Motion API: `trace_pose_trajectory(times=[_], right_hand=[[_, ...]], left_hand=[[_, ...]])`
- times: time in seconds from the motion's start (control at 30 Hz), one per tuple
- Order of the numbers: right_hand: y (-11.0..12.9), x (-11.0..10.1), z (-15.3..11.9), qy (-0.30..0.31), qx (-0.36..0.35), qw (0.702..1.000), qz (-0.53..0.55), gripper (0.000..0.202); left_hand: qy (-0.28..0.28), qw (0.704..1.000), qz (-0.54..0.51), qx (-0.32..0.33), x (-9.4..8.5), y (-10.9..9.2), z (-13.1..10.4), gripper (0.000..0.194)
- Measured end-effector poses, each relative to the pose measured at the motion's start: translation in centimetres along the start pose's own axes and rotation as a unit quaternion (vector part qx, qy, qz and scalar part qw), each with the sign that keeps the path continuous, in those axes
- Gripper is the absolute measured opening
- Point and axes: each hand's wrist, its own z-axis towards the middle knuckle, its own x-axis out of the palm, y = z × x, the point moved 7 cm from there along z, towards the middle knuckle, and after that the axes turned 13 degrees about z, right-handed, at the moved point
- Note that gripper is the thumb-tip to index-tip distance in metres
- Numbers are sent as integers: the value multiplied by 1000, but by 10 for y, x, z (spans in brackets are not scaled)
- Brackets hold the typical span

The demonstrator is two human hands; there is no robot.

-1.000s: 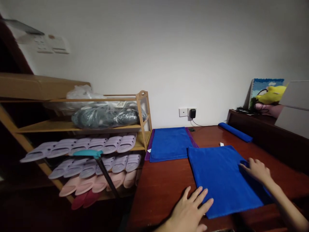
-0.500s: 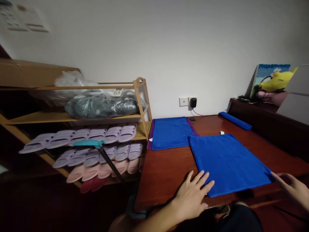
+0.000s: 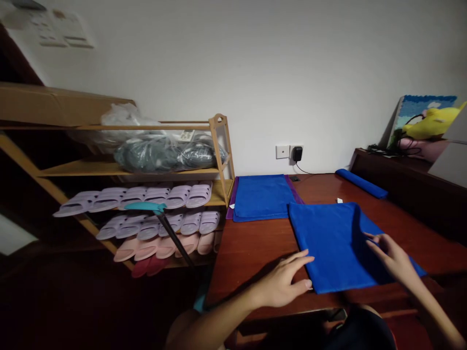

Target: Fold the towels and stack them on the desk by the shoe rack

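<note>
A folded blue cloth [image 3: 328,248], apparently a towel, lies flat near the table's front edge, a small white tag [image 3: 339,200] at its far side. At its left edge is my left hand [image 3: 282,283], fingers stretched out and thumb apart, holding nothing. My right hand [image 3: 390,257] hovers over the right part of the cloth and casts a shadow on it. Its fingers are partly bent and apart, with nothing seen between them. Behind, to the left, another folded blue cloth [image 3: 260,197] rests on a purple cloth [image 3: 297,195].
A rolled blue cloth [image 3: 361,183] lies at the back right of the brown table [image 3: 251,248]. To the left stands a wooden rack [image 3: 221,160] with slippers [image 3: 177,194] and a bagged bundle [image 3: 164,153]. A black plug adapter [image 3: 297,153] sits in the wall.
My right hand has moved left from the cloth's front right corner to above its surface. My left hand has shifted slightly at the left edge. The view has turned a little.
</note>
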Motion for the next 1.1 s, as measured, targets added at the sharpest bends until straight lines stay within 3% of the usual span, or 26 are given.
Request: trace_pose_trajectory(times=[0.1,0.2,0.4,0.57,0.77,0.93,1.1], right_hand=[[34,54,-3,78,-13,997,5,33],[68,93,-10,123,-37,991,24,28],[128,137,-35,117,-72,983,118,24],[169,173,-81,208,-123,959,147,19],[189,188,-123,283,-181,936,110,22],[201,190,-137,315,-215,919,99,36],[212,195,-143,348,-231,903,105,12]], left_hand=[[-23,986,-162,-22,-4,12,8,48],[-21,942,-327,-73,-5,34,21,46],[-57,860,-479,-166,-17,73,58,48],[-119,862,-453,-195,-28,91,92,47],[-183,866,-417,-205,-49,114,114,17],[-224,876,-369,-215,-68,123,112,15],[-304,889,-264,-216,-101,127,89,28]])
